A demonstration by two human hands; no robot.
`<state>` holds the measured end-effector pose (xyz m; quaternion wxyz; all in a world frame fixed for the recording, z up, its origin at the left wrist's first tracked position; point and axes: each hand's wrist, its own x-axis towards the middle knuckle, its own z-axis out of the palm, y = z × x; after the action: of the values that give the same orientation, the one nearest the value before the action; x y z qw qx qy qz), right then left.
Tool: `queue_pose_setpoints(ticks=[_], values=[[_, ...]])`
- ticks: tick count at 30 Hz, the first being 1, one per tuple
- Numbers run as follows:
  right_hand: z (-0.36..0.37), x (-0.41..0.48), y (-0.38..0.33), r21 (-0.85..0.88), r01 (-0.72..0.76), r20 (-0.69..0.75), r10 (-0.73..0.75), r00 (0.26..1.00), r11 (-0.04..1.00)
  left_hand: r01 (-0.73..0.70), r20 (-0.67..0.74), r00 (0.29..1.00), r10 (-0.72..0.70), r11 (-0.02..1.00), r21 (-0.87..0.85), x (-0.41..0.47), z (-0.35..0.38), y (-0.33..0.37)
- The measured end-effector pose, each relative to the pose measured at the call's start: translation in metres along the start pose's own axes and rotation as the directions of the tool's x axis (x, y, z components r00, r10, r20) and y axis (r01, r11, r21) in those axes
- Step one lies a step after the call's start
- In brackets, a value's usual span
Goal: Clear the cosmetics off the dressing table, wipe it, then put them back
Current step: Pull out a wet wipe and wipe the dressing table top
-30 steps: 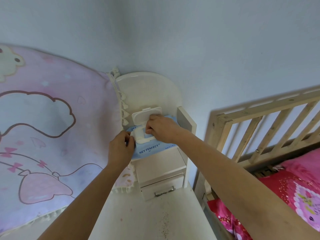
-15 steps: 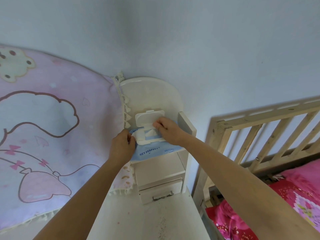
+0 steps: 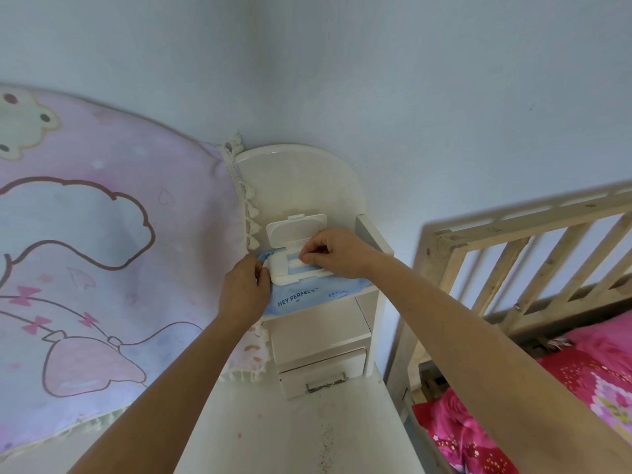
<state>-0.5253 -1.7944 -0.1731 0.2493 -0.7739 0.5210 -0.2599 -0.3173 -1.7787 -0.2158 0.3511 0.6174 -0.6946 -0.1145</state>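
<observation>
A blue pack of wet wipes (image 3: 307, 297) lies on the top shelf of a small white shelf unit (image 3: 371, 302) at the back of the white dressing table (image 3: 273, 432). Its white flip lid (image 3: 295, 229) stands open. My left hand (image 3: 244, 292) grips the pack's left end and holds it steady. My right hand (image 3: 337, 256) rests over the opening, with its fingertips pinching a white wipe (image 3: 301, 264) at the slot. No cosmetics are in sight on the tabletop.
A pink cartoon cloth (image 3: 85, 268) hangs along the left of the table. Under the shelf sits a small drawer with a metal handle (image 3: 326, 383). At the right are a wooden bed rail (image 3: 513, 241) and pink bedding (image 3: 581, 388). Dark specks mark the tabletop.
My right hand has flipped the lid fully open and moved down onto the opening, where it now pinches a wipe. My left hand has stayed on the pack's left end.
</observation>
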Motion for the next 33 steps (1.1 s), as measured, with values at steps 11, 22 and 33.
queue_pose_setpoints(ticks=[11, 22, 33], values=[[-0.006, 0.012, -0.028, -0.196, -0.002, 0.067, 0.015, 0.998, 0.981, 0.004, -0.017, 1.000, -0.004, 1.000, 0.005, -0.001, 0.004, -0.001], [-0.014, 0.011, -0.049, -0.512, 0.147, 0.190, -0.055, 0.980, 0.846, 0.033, -0.006, 0.999, -0.033, 0.998, -0.051, 0.001, -0.005, 0.000], [-0.011, 0.013, -0.053, -0.702, 0.309, 0.262, -0.171, 0.950, 0.642, 0.011, -0.045, 0.999, -0.016, 0.992, -0.123, 0.004, -0.012, 0.002]])
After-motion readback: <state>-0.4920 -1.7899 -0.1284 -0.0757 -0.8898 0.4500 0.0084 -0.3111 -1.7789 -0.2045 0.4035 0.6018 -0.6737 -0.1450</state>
